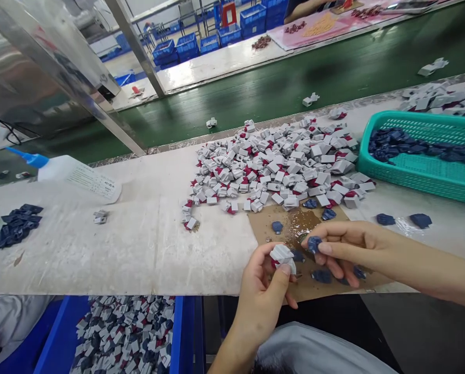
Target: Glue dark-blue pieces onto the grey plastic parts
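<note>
My left hand (264, 285) is closed around a small white and dark red plastic part (282, 255), held over the table's front edge. Close beside it on the right, my right hand (345, 249) pinches a dark blue plastic piece (314, 244) between thumb and fingers. The two pieces are apart. Beneath the hands lies a brown cardboard sheet (263, 223) with a wet, shiny patch (300, 226) and several loose blue pieces (321, 276). Behind it spreads a big heap of white and dark red parts (271, 161).
A green basket (419, 179) with blue pieces stands right. At left, a white bottle with a blue nozzle (80, 176) lies tilted near a blue pile (17, 226). Below is a blue bin (180, 332) of parts. A green conveyor (255, 93) runs behind; a person's arm (304, 9) shows beyond.
</note>
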Available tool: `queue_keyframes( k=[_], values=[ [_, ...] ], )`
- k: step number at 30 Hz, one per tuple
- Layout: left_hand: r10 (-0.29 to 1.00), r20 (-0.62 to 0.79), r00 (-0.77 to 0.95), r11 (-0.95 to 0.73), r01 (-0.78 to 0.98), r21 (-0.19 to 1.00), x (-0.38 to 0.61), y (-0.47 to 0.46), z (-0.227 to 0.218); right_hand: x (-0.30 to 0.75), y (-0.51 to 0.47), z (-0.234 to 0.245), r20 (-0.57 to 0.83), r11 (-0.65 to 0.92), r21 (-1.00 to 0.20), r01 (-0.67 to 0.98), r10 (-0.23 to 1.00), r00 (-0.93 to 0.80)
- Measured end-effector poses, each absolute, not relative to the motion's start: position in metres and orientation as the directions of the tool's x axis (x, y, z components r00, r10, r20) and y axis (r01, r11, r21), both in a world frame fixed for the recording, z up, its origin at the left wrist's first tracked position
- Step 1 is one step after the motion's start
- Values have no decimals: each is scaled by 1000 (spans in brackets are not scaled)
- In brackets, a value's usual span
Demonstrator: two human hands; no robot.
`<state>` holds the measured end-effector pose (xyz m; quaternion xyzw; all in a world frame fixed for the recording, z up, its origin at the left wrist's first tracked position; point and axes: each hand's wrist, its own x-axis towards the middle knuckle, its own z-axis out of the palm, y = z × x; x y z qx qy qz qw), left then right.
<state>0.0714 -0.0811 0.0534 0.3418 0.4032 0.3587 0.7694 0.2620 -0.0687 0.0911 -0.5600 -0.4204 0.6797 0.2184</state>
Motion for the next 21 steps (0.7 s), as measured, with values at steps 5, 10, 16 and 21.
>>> queue_keyframes(
  k=[5,10,16,21],
  values=[
    [826,-307,472,461,-255,850,78,-87,56,260,-70,81,-512,-439,-844,308,830,-220],
    [814,-293,502,400,-118,909,82,-87,60,260,-73,67,-385,-277,-888,367,884,-265],
    [813,-323,485,424,-113,898,80,-83,64,259,-75,81,-386,-316,-911,265,879,-280],
    [802,-369,470,405,28,914,78,-85,64,263,-76,89,-480,-399,-872,283,810,-337]
  ],
)
